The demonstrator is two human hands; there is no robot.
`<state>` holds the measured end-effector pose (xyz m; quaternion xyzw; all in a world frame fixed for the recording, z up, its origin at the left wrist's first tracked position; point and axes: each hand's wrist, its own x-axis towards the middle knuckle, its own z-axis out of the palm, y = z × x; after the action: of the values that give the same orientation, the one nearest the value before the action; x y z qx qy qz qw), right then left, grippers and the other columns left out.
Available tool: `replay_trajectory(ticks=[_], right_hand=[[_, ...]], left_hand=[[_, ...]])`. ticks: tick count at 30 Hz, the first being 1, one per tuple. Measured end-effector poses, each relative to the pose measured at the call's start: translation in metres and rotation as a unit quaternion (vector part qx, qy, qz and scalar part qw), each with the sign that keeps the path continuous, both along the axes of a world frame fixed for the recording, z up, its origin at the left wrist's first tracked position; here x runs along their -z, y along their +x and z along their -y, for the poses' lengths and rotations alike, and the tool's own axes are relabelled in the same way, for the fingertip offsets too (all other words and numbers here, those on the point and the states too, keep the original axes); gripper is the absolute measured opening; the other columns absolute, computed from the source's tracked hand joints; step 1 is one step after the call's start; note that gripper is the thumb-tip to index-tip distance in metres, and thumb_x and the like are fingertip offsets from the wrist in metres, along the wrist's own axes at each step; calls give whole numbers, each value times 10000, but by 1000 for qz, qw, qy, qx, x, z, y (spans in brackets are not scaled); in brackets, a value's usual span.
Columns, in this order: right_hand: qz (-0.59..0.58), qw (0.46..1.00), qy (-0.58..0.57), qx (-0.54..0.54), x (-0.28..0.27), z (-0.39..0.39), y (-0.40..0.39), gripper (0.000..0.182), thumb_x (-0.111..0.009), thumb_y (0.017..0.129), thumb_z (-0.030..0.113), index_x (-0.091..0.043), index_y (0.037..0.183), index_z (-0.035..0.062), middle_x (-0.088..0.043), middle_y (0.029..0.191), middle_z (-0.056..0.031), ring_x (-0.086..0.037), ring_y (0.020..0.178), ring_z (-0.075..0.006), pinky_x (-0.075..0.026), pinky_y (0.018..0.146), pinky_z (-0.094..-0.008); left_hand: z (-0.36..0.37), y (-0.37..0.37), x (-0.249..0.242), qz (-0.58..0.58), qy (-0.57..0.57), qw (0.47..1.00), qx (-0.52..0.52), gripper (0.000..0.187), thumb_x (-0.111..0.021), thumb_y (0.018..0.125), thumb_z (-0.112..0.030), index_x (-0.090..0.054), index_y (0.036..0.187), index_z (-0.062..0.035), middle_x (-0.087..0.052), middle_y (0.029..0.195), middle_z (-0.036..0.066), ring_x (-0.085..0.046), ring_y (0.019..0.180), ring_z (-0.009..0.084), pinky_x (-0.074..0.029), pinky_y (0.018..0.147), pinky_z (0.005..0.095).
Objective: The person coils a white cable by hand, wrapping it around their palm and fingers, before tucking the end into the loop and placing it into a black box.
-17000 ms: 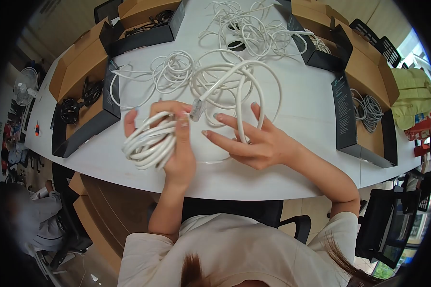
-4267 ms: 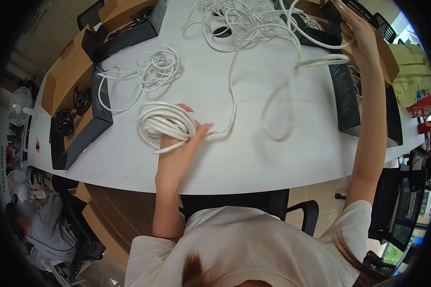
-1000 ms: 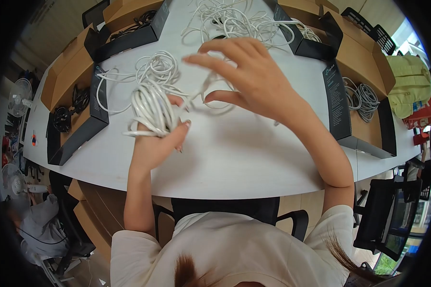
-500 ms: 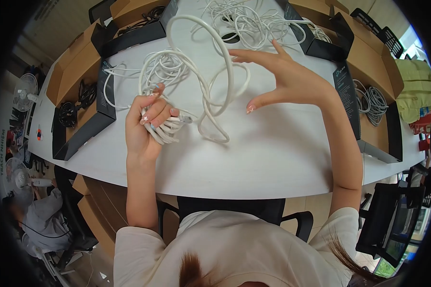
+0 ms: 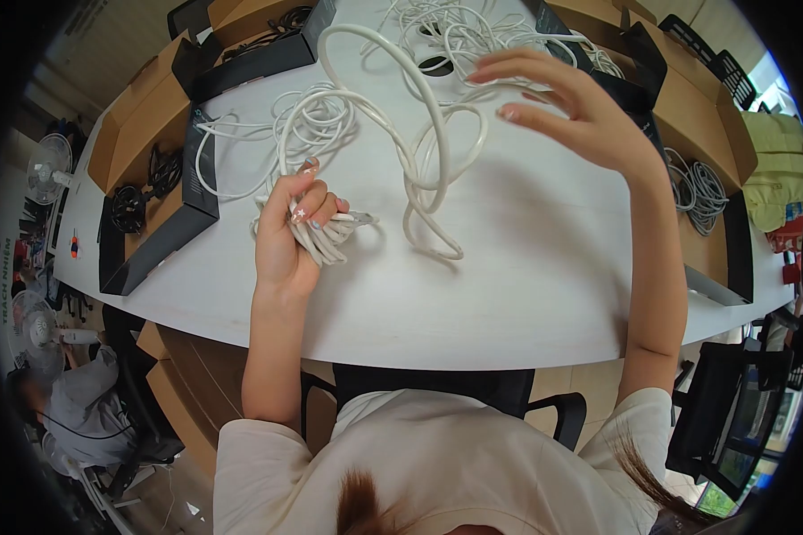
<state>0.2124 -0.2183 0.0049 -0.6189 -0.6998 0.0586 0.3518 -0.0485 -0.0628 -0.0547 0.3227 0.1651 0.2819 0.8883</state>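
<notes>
My left hand (image 5: 296,223) is closed around a gathered bundle of white network cable (image 5: 327,242). A clear plug (image 5: 362,218) sticks out of the bundle beside my fingers. From this fist a long stretch of the same cable rises in large twisted loops (image 5: 433,143) over the table. To the right of those loops, my right hand (image 5: 573,114) hangs in the air, fingers apart, with nothing in it. Behind my left hand lies a loose coil of white cable (image 5: 317,125) on the white table (image 5: 473,312).
A tangled heap of white cables (image 5: 473,36) lies at the back. Open cardboard boxes stand around the table: one with black cables (image 5: 143,192) at left, another with a grey cable coil (image 5: 700,198) at right. A person (image 5: 85,401) sits at far left.
My left hand has shifted slightly right with the bundle, and the loops have swung right. My right hand has moved right and away from the loops.
</notes>
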Motion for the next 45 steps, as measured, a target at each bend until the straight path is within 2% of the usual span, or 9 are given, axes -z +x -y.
replay_trajectory(ticks=[5, 6, 9, 14, 20, 21, 26, 36, 45], right_hand=[[26, 967, -209, 146, 0, 16, 12, 354, -461, 905, 26, -532, 1245, 92, -623, 1049, -122, -616, 838, -196, -535, 777, -326], [-23, 957, -238, 164, 1, 14, 9, 341, -453, 889, 5, -561, 1208, 60, -620, 843, -93, -599, 718, -169, -525, 631, -299], [-13, 954, -259, 150, -2, 14, 19, 293, -451, 890, 11, -605, 1139, 28, -514, 655, -38, -516, 594, -134, -448, 547, -270], [-81, 966, -199, 141, -23, 34, 37, 305, -527, 921, 308, -677, 882, 46, -374, 555, 39, -351, 538, -61, -310, 495, -225], [-82, 955, -70, 276, -42, 89, 80, 318, -492, 939, 337, -631, 876, 59, -379, 576, 58, -359, 539, -42, -306, 499, -200], [-88, 955, -23, 283, -49, 109, 101, 280, -460, 961, 288, -594, 1022, 50, -419, 634, 60, -388, 552, -31, -323, 502, -189], [-46, 835, 198, 512, -93, 213, 137, 326, -474, 950, 331, -603, 1044, 47, -496, 718, 50, -386, 563, -41, -345, 522, -203], [-188, 649, 245, 695, -90, 442, 151, 336, -501, 938, 317, -588, 1072, 21, -531, 700, 4, -441, 543, -83, -385, 492, -224], [-288, 730, 189, 591, -95, 370, 128, 352, -525, 927, 303, -574, 1097, -2, -562, 683, -38, -490, 525, -122, -420, 464, -243]], left_hand=[[2, -3, -3, -38, 59, 997, -38, 136, -505, 872, -147, -510, 976, -59, -305, 523, -73, -353, 515, 63, -395, 760, 260], [-1, -5, -4, -31, 57, 997, -33, 134, -506, 872, -145, -509, 975, -59, -306, 524, -74, -352, 515, 63, -395, 758, 262], [-12, -14, -2, 11, 30, 999, -25, 133, -499, 873, -125, -507, 982, -49, -311, 530, -71, -350, 513, 59, -406, 763, 268], [-31, -38, -5, 60, -18, 997, -43, 160, -450, 895, -101, -502, 1015, -8, -319, 522, -76, -365, 504, 44, -418, 762, 270], [-57, -72, 6, 86, -101, 990, -46, 144, -467, 857, -80, -518, 976, -17, -325, 511, -80, -358, 477, 47, -433, 754, 276], [-58, -76, 6, 87, -99, 990, -49, 149, -466, 850, -75, -518, 977, -17, -327, 508, -80, -356, 473, 47, -429, 751, 274], [-65, -86, 10, 107, -129, 986, 5, 209, -444, 807, -42, -521, 1000, -23, -330, 486, -91, -347, 458, 40, -407, 784, 276], [-38, -51, 9, 97, -163, 975, 113, 276, -409, 782, -6, -551, 1019, -6, -302, 463, -80, -300, 415, 39, -392, 781, 262], [-30, -41, 10, 83, -156, 982, 72, 253, -414, 784, -22, -515, 1016, -23, -301, 459, -80, -300, 410, 40, -395, 752, 252]])
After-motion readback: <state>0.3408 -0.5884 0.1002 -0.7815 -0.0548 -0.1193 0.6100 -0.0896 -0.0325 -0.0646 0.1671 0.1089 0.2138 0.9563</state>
